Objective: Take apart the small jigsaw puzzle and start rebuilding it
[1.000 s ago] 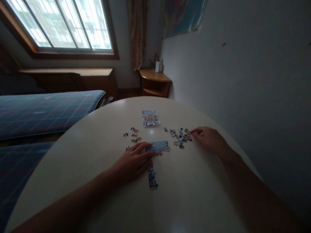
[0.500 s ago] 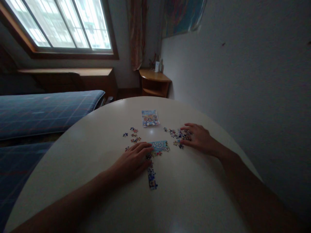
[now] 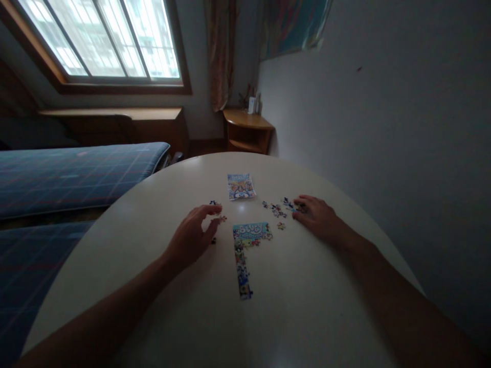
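Observation:
A partly joined jigsaw puzzle [image 3: 251, 232] lies flat on the white table, with a wide top band and a narrow strip running down its left side. My left hand [image 3: 192, 234] is over the loose puzzle pieces [image 3: 223, 219] left of it, thumb and fingers apart, partly hiding them. On the other side, my right hand [image 3: 317, 217] rests at the right end of a scattered group of puzzle pieces [image 3: 276, 210], its thumb and fingers apart. Some pieces lie beneath its fingertips. A single piece [image 3: 281, 225] sits near the puzzle's right edge.
A printed picture sheet [image 3: 241, 187] lies beyond the puzzle on the round white table [image 3: 299, 317]. A plaid mattress [image 3: 80, 171] stands left of the table, a wall [image 3: 402, 133] to the right. A wooden corner shelf [image 3: 247, 120] is behind.
My left hand has moved off the puzzle, left and away from me, to the loose pieces, uncovering the puzzle's left corner. Some pieces near my right hand have shifted; that hand has moved slightly right.

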